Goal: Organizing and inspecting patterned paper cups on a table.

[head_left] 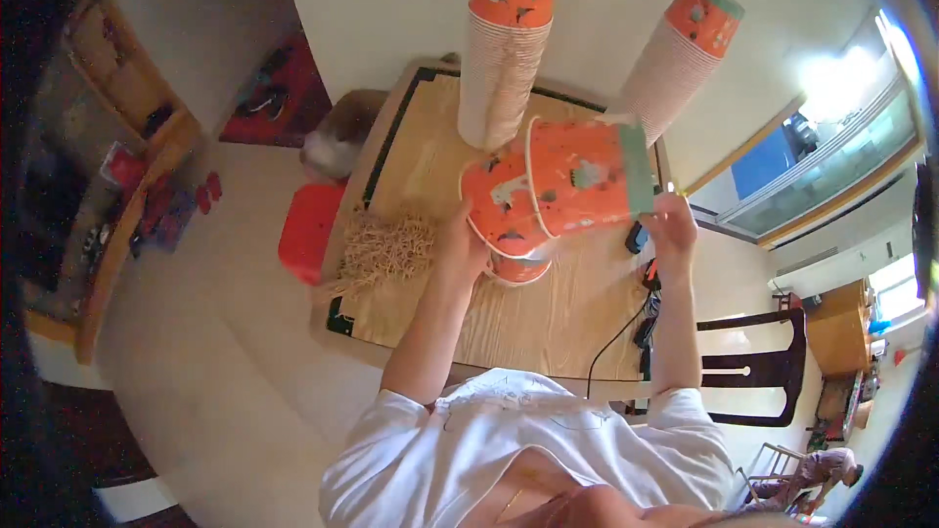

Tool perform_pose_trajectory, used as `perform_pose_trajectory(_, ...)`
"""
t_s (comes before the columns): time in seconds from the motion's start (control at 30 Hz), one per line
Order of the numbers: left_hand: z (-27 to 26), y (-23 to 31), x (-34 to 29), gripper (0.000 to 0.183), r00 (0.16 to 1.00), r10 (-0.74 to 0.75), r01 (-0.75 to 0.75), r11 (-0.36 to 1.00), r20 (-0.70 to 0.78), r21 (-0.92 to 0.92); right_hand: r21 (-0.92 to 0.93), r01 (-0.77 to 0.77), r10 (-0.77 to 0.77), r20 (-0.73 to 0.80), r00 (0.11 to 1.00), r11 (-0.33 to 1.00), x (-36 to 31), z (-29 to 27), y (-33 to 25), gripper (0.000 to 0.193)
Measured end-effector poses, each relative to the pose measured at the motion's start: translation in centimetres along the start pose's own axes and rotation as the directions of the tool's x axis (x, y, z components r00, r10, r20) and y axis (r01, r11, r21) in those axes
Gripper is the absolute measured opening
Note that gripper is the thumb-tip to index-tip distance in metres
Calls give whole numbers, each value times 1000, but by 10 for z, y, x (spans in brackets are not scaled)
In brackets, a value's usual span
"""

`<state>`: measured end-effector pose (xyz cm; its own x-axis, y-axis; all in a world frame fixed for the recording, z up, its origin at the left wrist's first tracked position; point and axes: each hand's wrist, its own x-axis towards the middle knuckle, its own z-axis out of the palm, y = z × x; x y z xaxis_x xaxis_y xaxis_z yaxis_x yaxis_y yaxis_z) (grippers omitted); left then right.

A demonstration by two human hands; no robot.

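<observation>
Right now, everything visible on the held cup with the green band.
The cup looks like paper: orange, printed with small pale and dark pictures, with a pale rim at its wide left end and a green band at the narrower right end. It is on its side above the wooden table, its mouth apparently fitted over a second orange cup. The right hand is at the green end; its exact grip is unclear.

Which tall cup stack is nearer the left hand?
The left stack, ahead of the left hand; the right stack stands farther off, toward the window.
</observation>
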<state>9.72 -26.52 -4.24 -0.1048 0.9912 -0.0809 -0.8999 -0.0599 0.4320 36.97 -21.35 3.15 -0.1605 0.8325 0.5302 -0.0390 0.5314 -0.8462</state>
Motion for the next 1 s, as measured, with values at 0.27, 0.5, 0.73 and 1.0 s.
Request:
perform_pose_trajectory(0.27,-4,19,1,42,987,62,-77,992,-147,-97,39,-51,61,-295,953,998,-28,-46,20,15)
perform_pose_trajectory(0.5,-85,-55,24,45,991,15,-11,999,-135,35,-111,7,-15,-72,997,994,11,-72,-21,17)
perform_pose_trajectory(0.73,-24,-33,-2,37,612,791,-310,245,-4,918,9,2,-1,-56,998,1000,15,-43,-40,22)
perform_pose_trajectory(1.0,73,14,-20,20,880,321,-470,468,351,748,11,147,-147,1,989,989,22,-1,-51,20)
